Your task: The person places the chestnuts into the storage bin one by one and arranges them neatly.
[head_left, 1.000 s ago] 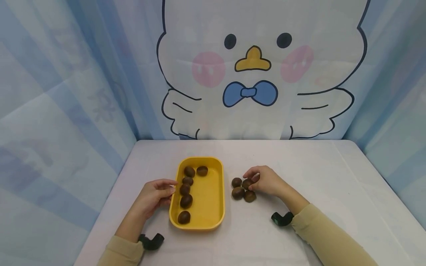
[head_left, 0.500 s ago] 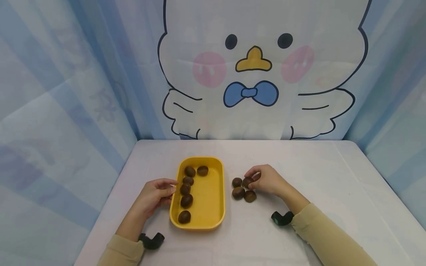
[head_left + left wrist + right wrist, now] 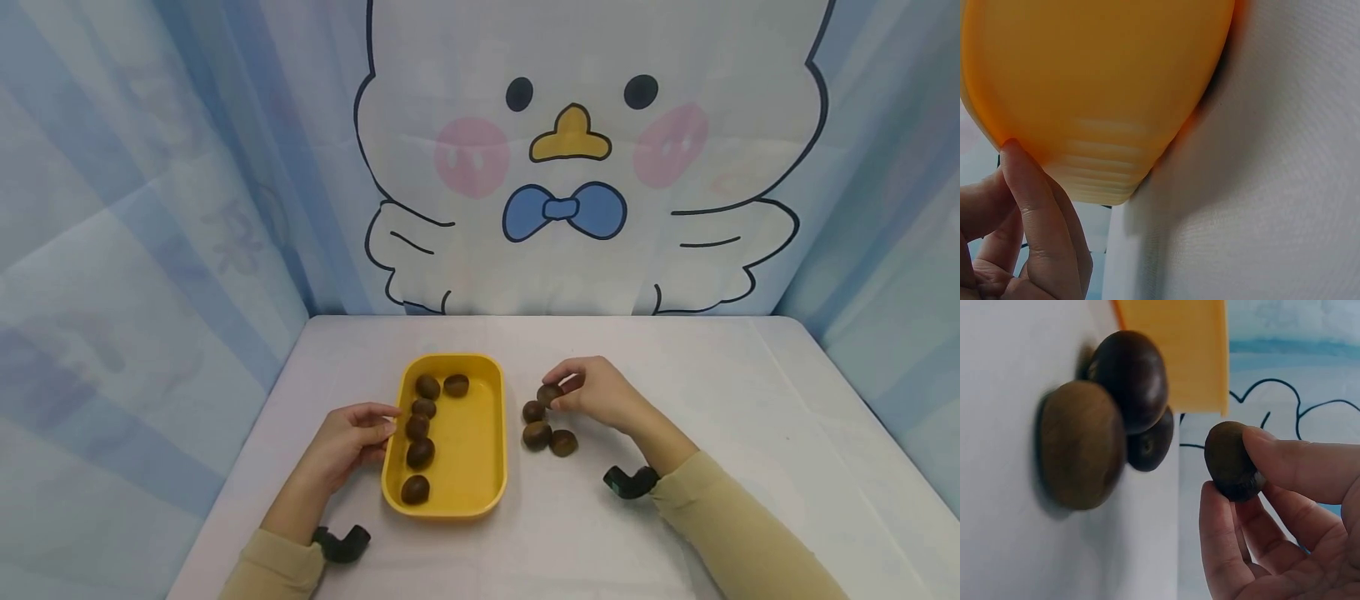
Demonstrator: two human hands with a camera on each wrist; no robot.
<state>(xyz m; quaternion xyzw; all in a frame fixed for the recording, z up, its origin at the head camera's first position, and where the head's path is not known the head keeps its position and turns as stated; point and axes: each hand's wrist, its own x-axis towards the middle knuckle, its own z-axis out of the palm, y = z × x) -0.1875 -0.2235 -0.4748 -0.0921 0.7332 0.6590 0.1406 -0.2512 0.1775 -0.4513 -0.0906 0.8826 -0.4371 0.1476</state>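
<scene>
My right hand point(image 3: 600, 392) pinches a brown chestnut point(image 3: 1225, 456) between thumb and fingertips, raised off the table in the right wrist view. Just below it in the head view, three more chestnuts point(image 3: 536, 436) lie grouped on the table to the right of the yellow tray point(image 3: 468, 442). The tray has several chestnuts point(image 3: 420, 454) inside, most in a column along its left wall and one at the top middle. My left hand point(image 3: 352, 437) holds the tray's left rim; in the left wrist view its fingertips point(image 3: 1013, 153) meet the rim.
The white table point(image 3: 712, 392) ends at a cloth backdrop point(image 3: 570, 275) printed with a white cartoon bird. Blue curtains point(image 3: 150, 292) hang at both sides. Dark curved pieces point(image 3: 343, 545) sit at both wrists.
My right hand has lifted a chestnut out of the group and moved it up and slightly left in the head view. The left hand and the tray have stayed in place.
</scene>
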